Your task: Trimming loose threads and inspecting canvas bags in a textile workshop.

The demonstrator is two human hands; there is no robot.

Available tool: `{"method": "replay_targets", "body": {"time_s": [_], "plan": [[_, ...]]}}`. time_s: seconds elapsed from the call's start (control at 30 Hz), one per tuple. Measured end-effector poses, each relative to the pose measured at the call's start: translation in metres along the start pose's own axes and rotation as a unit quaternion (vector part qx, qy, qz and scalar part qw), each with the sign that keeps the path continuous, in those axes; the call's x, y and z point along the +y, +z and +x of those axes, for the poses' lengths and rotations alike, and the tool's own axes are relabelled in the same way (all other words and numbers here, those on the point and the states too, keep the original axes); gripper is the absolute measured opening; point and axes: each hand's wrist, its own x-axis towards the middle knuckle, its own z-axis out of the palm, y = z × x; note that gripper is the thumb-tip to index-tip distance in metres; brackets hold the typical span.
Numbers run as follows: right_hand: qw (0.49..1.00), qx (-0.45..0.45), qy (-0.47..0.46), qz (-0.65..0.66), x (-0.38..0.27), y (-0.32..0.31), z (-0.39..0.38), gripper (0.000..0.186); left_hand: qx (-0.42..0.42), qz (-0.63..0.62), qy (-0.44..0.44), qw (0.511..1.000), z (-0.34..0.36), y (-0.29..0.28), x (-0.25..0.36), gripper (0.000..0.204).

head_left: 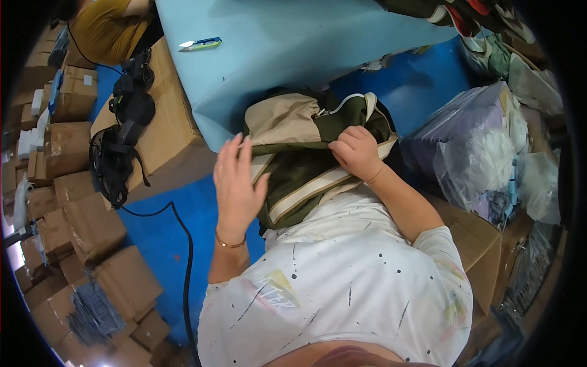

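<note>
A garment in olive green and beige (293,153) lies bunched against my chest, hanging off the edge of a light blue table (287,43). My right hand (356,151) is closed into a fist on its green fabric near a white-edged zipper. With fingers spread, my left hand (235,183) rests flat against the garment's left side; a thin gold bracelet circles that wrist.
A small blue-handled thread snipper (200,43) lies on the table. Cardboard boxes (79,220) are stacked at left, with black straps and a cable (119,147) on one. Clear plastic bags of fabric (483,153) sit at right. Another person in a mustard top (110,24) is at upper left.
</note>
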Motion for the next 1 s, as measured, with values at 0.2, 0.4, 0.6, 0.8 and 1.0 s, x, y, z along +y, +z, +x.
{"method": "replay_targets", "body": {"time_s": [0.2,0.4,0.6,0.8,1.0], "plan": [[0.997,0.021,-0.067,0.016,-0.019,-0.016,0.009,0.022,0.021,-0.058,0.136,0.989,0.046,0.064,-0.006,0.033],[0.997,-0.044,-0.06,0.033,-0.023,-0.012,-0.019,0.022,-0.111,-0.26,0.007,0.959,0.039,0.095,-0.023,0.016],[0.992,-0.102,-0.016,0.078,-0.026,-0.009,-0.025,0.022,-0.085,-0.579,-0.189,0.788,0.016,0.116,-0.047,0.014],[0.978,-0.143,0.056,0.143,-0.031,-0.009,-0.026,0.01,-0.075,-0.494,-0.063,0.864,0.0,0.1,-0.046,0.009],[0.99,-0.031,0.11,0.088,-0.023,-0.02,0.011,0.013,-0.021,-0.324,0.018,0.946,-0.023,0.087,-0.024,0.011]]}}
